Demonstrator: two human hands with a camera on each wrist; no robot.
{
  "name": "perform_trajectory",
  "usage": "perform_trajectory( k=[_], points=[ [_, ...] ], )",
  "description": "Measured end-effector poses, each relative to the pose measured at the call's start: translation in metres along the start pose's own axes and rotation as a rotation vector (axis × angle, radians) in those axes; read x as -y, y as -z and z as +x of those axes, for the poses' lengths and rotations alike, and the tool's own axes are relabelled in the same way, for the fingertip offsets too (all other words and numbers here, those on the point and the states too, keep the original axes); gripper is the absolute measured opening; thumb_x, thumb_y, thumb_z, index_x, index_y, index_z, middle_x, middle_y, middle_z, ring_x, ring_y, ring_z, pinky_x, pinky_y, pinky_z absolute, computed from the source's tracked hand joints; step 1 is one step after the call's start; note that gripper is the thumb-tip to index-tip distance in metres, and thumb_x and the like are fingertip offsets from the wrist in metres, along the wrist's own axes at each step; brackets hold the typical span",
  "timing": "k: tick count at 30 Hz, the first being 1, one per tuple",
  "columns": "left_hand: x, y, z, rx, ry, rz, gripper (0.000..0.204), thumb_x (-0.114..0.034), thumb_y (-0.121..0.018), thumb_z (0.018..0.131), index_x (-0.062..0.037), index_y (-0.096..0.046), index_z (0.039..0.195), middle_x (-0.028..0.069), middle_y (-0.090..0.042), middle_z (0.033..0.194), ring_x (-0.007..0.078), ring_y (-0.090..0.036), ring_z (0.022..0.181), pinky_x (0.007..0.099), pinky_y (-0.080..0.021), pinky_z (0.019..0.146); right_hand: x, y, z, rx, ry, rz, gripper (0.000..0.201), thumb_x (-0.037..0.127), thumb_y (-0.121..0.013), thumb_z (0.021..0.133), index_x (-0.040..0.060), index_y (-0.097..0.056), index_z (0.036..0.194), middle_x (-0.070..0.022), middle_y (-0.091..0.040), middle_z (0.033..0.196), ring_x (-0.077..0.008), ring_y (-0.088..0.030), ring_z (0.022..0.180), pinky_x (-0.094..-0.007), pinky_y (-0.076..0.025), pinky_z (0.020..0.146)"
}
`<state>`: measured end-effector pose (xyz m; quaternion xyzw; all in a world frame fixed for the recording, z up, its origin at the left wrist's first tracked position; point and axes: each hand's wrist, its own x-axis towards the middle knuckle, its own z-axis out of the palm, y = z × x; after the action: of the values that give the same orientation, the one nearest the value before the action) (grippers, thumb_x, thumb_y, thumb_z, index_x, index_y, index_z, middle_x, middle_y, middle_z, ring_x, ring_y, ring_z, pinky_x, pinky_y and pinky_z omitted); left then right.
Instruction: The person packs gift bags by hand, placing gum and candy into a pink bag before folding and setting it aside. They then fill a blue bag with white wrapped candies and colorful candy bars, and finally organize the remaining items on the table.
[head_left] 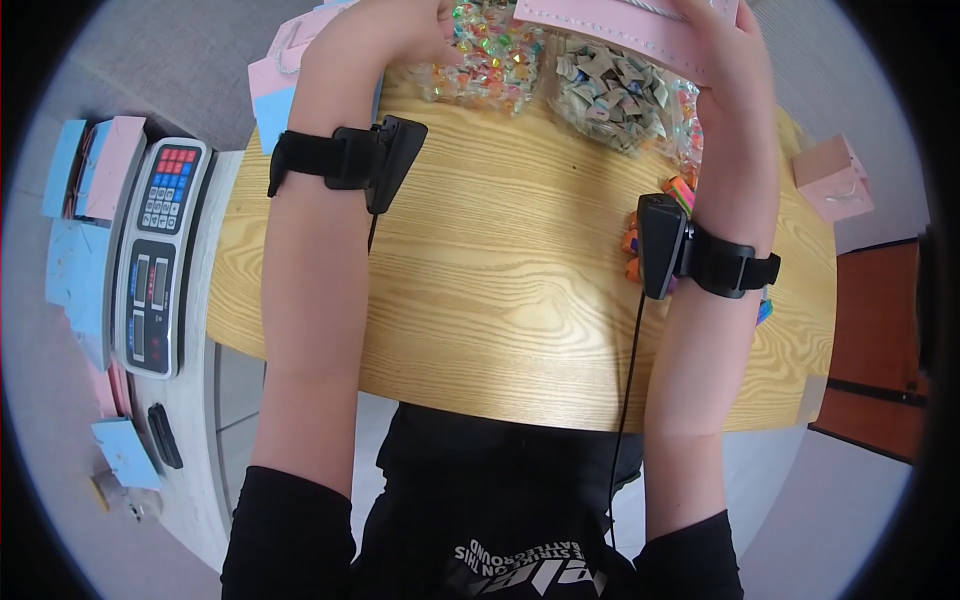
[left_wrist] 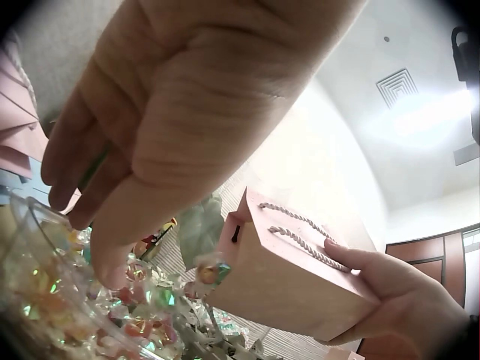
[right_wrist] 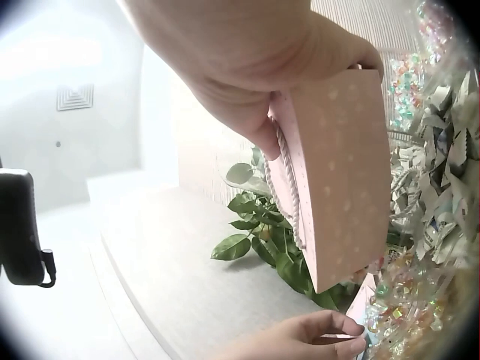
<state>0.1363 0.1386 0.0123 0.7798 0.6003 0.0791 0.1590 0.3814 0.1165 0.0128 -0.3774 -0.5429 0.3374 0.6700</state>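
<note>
A pink paper bag with rope handles (head_left: 625,32) is gripped at its side by my right hand (head_left: 730,60); in the right wrist view the thumb lies by the handles of the bag (right_wrist: 345,172). Over the wrapped candies (head_left: 490,60) hangs my left hand (head_left: 385,30). The left wrist view has the left hand (left_wrist: 180,112) with loosely bent fingers above the shiny candies (left_wrist: 150,307), and one wrapped candy (left_wrist: 211,271) beside the bag (left_wrist: 292,277). The bag's inside is hidden. A clear pack of grey-wrapped pieces (head_left: 615,90) lies between the hands.
On the left stand a scale (head_left: 160,255) and pink and blue bags (head_left: 85,250). Orange and other coloured items (head_left: 632,245) lie by the right forearm. Another pink bag (head_left: 832,178) stands at the right edge. Green leaves (right_wrist: 262,232) show behind the held bag.
</note>
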Motion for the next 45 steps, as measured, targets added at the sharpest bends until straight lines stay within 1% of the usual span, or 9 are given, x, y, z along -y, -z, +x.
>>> perform_trajectory(
  k=[11,19,22,28,33,35,38,41,45],
  points=[
    [0.001,-0.018,0.012,-0.142,-0.134,0.044,0.041,0.002,-0.056,0.074,-0.0009,-0.064,0.114,0.0255,-0.067,0.098,0.0402,-0.064,0.096,0.0416,-0.051,0.085,0.010,0.005,-0.008,0.090,-0.204,0.457,0.042,0.017,-0.053,0.098,-0.0032,-0.044,0.134,-0.0226,-0.058,0.126,-0.0286,-0.064,0.107,-0.0418,-0.056,0.090],
    [-0.012,-0.029,0.010,-0.060,-0.154,0.059,0.056,0.003,-0.051,0.080,-0.0093,-0.053,0.135,0.0170,-0.066,0.118,0.0295,-0.064,0.107,0.0357,-0.050,0.087,0.029,0.056,0.011,0.063,-0.327,0.755,0.041,0.026,-0.056,0.098,0.0035,-0.050,0.132,-0.0152,-0.061,0.126,-0.0310,-0.062,0.112,-0.0434,-0.053,0.090],
    [-0.011,-0.032,0.012,-0.110,-0.196,-0.002,0.061,0.008,-0.045,0.079,-0.0091,-0.051,0.136,0.0169,-0.062,0.126,0.0300,-0.061,0.112,0.0351,-0.048,0.091,0.062,0.062,-0.012,0.037,-0.134,0.591,0.042,0.024,-0.061,0.095,0.0014,-0.052,0.130,-0.0144,-0.065,0.118,-0.0260,-0.063,0.107,-0.0371,-0.053,0.088],
    [0.002,-0.040,0.020,-0.279,-0.447,0.063,0.054,0.003,-0.046,0.082,-0.0054,-0.050,0.136,0.0158,-0.054,0.137,0.0307,-0.055,0.121,0.0347,-0.045,0.098,0.076,0.175,-0.002,-0.238,-0.273,0.201,0.028,0.013,-0.070,0.087,0.0096,-0.063,0.114,-0.0076,-0.068,0.110,-0.0208,-0.067,0.099,-0.0358,-0.051,0.090],
    [-0.029,-0.038,0.004,-0.079,-0.321,-0.077,0.050,-0.002,-0.047,0.087,-0.0049,-0.049,0.137,0.0146,-0.048,0.143,0.0294,-0.050,0.128,0.0327,-0.042,0.104,0.053,0.217,0.003,-0.185,-0.283,-0.089,0.044,0.021,-0.071,0.089,-0.0007,-0.055,0.124,-0.0129,-0.066,0.111,-0.0221,-0.067,0.099,-0.0320,-0.055,0.083],
    [-0.020,-0.044,0.010,-0.183,-0.517,0.128,0.046,-0.007,-0.050,0.093,-0.0091,-0.049,0.139,0.0128,-0.043,0.148,0.0276,-0.046,0.133,0.0330,-0.042,0.105,0.044,0.226,0.006,-0.130,-0.277,-0.352,0.054,0.025,-0.073,0.088,0.0007,-0.049,0.130,-0.0115,-0.063,0.117,-0.0189,-0.064,0.103,-0.0298,-0.051,0.085],
    [-0.060,-0.031,-0.015,-0.111,-0.515,0.094,0.043,0.001,-0.049,0.082,-0.0005,-0.056,0.124,0.0222,-0.056,0.126,0.0360,-0.051,0.121,0.0379,-0.041,0.102,0.028,0.241,0.021,-0.080,-0.253,-0.410,0.055,0.027,-0.074,0.087,-0.0011,-0.050,0.127,-0.0114,-0.063,0.118,-0.0191,-0.065,0.102,-0.0321,-0.053,0.086],
    [-0.061,-0.035,-0.015,-0.100,-0.561,0.108,0.040,-0.002,-0.049,0.084,0.0014,-0.054,0.124,0.0190,-0.052,0.129,0.0343,-0.046,0.125,0.0372,-0.038,0.105,0.055,0.157,-0.016,-0.129,-0.041,-0.534,0.047,0.018,-0.065,0.091,-0.0009,-0.052,0.132,-0.0141,-0.065,0.116,-0.0200,-0.064,0.103,-0.0317,-0.053,0.084],
    [-0.091,-0.032,-0.042,-0.195,-0.532,0.207,0.040,-0.002,-0.049,0.086,0.0019,-0.053,0.126,0.0193,-0.053,0.129,0.0343,-0.047,0.125,0.0371,-0.038,0.106,0.062,0.147,-0.008,-0.063,-0.106,-0.620,0.057,0.016,-0.070,0.086,-0.0023,-0.048,0.135,-0.0147,-0.065,0.115,-0.0166,-0.064,0.100,-0.0281,-0.052,0.080]
  ],
)
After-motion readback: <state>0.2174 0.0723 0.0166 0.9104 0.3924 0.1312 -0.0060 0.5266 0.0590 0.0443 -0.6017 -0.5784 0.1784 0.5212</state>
